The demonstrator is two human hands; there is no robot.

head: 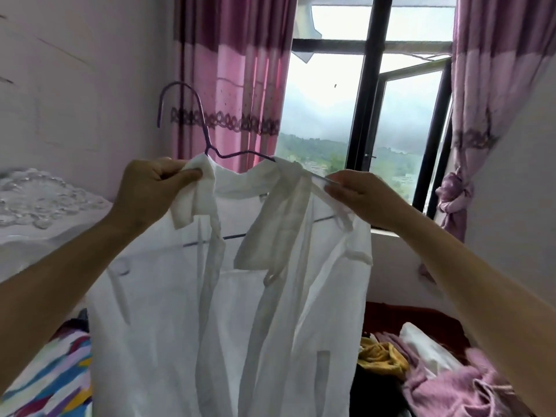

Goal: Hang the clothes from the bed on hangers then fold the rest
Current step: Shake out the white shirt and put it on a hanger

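A thin white shirt (228, 311) hangs in front of me on a purple wire hanger (183, 115), whose hook stands up above the collar. My left hand (150, 188) pinches the left collar and shoulder of the shirt at the hanger's neck. My right hand (358, 194) grips the right shoulder of the shirt where the hanger's arm runs under the cloth. The hanger's lower bar shows faintly through the fabric. Below on the right, a yellow garment (382, 356) and pink clothes (445, 383) lie on the bed.
A pink curtain (237, 85) and an open dark-framed window (370, 115) are straight ahead. A second curtain (481, 115) is tied back at the right. A white lace-covered surface (36, 200) is at the left, and a multicoloured cloth (51, 377) lies at lower left.
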